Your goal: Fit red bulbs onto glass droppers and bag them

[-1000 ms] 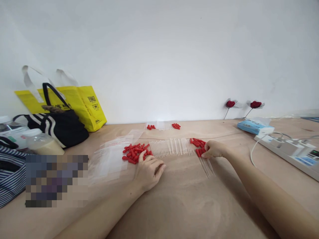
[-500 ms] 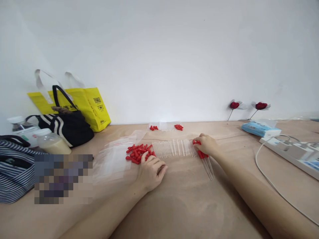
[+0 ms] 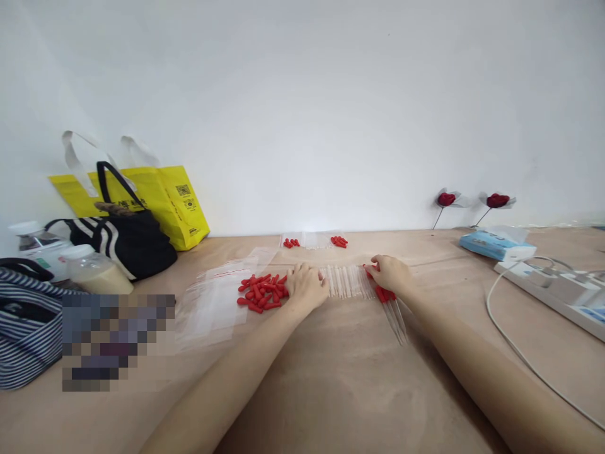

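Slim clear glass dropper tubes [image 3: 347, 282] lie side by side in a row. My left hand [image 3: 306, 287] rests palm down over the row's left end, fingers spread and apparently holding nothing. Just left of it is a heap of red rubber dropper bulbs [image 3: 259, 293]. At the row's right end, my right hand [image 3: 393, 274] has its fingers closed at a red dropper bulb [image 3: 369, 271], whose lower part I cannot make out. Below that hand lie several droppers [image 3: 388, 302] with red bulbs, their glass tips pointing toward me.
Clear zip bags [image 3: 215, 302] are spread left of the bulbs. More small red bulbs and tubes lie on a bag [image 3: 316, 239] by the wall. Bags and bottles [image 3: 94, 271] stand at left. A tissue pack [image 3: 496, 244], power strip [image 3: 558, 299] and white cable [image 3: 508, 359] are at right.
My left hand has moved right and away from me, from beside the red bulbs onto the left end of the tube row. My right hand has barely shifted.
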Demonstrator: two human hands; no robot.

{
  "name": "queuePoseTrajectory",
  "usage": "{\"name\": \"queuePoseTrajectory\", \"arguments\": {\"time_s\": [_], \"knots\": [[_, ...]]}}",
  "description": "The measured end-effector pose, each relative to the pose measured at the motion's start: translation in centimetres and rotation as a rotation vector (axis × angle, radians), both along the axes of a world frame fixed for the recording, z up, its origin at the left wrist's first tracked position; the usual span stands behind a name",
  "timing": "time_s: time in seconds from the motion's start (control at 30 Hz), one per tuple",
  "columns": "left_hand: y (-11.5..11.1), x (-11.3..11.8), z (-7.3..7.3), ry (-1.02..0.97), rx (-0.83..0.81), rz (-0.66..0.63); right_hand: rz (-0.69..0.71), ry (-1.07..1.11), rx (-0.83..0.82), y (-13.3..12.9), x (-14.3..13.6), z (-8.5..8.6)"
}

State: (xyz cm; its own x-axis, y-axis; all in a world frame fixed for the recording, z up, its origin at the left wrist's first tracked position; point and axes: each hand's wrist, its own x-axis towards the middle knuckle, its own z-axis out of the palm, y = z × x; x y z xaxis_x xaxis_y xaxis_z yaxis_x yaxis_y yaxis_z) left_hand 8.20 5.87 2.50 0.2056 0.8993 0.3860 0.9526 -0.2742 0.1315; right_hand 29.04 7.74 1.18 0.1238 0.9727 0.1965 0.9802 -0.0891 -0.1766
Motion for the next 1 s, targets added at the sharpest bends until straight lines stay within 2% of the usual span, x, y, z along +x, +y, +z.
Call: {"name": "queuePoseTrajectory", "arguments": {"time_s": [0.1, 0.2, 0.5, 0.7, 1.0], "knots": [[1.8, 1.8, -0.3, 0.002, -0.052, 0.064, -0.064, 0.021, -0.014, 0.7, -0.1, -0.2], [2.7, 2.9, -0.4, 0.015, -0.101, 0.111, -0.085, 0.048, -0.026, 1.2, -0.5, -0.4], [4.0, 3.7, -0.3, 0.078, -0.204, 0.215, -0.164, 0.127, -0.021, 1.2, -1.6, -0.4], [4.4, 4.2, -0.3, 0.103, -0.241, 0.23, -0.201, 0.187, 0.043, 0.4, -2.1, 0.6], [3.7, 3.9, 0.3, 0.102, -0.212, 0.238, -0.149, 0.254, 0.092, -1.6, -3.9, 1.0]]}}
